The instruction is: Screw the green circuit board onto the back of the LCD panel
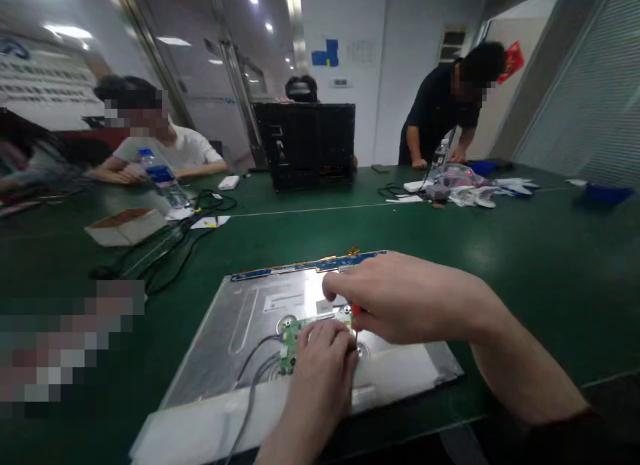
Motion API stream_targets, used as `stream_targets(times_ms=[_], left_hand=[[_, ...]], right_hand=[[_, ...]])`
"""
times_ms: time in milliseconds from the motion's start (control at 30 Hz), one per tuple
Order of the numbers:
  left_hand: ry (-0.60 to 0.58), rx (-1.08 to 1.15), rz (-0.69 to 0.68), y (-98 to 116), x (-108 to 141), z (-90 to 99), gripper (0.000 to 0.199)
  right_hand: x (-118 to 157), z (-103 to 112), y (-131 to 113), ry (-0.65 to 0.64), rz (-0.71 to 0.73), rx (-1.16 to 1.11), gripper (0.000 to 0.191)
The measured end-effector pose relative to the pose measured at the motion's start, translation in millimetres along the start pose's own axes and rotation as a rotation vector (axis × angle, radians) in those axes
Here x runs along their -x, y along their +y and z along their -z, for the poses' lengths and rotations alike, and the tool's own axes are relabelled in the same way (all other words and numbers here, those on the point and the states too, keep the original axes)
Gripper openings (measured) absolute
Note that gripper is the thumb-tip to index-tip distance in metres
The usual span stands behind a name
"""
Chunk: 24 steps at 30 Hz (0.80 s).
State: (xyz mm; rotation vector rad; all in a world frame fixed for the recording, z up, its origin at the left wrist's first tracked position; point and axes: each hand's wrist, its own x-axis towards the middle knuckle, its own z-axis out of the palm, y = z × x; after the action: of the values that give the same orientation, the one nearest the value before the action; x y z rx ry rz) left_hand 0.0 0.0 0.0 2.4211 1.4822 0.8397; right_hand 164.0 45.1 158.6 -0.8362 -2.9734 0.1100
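Observation:
A flat metal display panel (pixel 205 358) lies in front of me, with a blue circuit strip (pixel 280 270) along its far edge. On its middle sits a small green circuit board (pixel 289 348), with grey and black cables running from its left side. My left hand (pixel 325 355) is bent over this board, fingers together and pressed on it, hiding much of it. Above its right end, my right hand (pixel 385 298) is closed around a screwdriver with a red handle (pixel 356 310). The thin shaft points down beside my left fingertips; its tip is hidden.
Whitish film (pixel 185 425) covers the panel's near edge. On the green table (pixel 500 251) are an open box (pixel 127 226), a water bottle (pixel 163 178), black cables (pixel 185 265), a black monitor-like unit (pixel 310 145) and plastic bags (pixel 460 181). Several people are around the table.

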Motion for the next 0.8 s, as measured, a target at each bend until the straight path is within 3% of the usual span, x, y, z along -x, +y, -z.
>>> stream_targets(times_ms=[800], left_hand=[[-0.012, -0.075, -0.051, -0.3, 0.1, 4.7, 0.016]], right_hand=[[2.2, 6.1, 2.2, 0.014, -0.033, -0.053, 0.019]])
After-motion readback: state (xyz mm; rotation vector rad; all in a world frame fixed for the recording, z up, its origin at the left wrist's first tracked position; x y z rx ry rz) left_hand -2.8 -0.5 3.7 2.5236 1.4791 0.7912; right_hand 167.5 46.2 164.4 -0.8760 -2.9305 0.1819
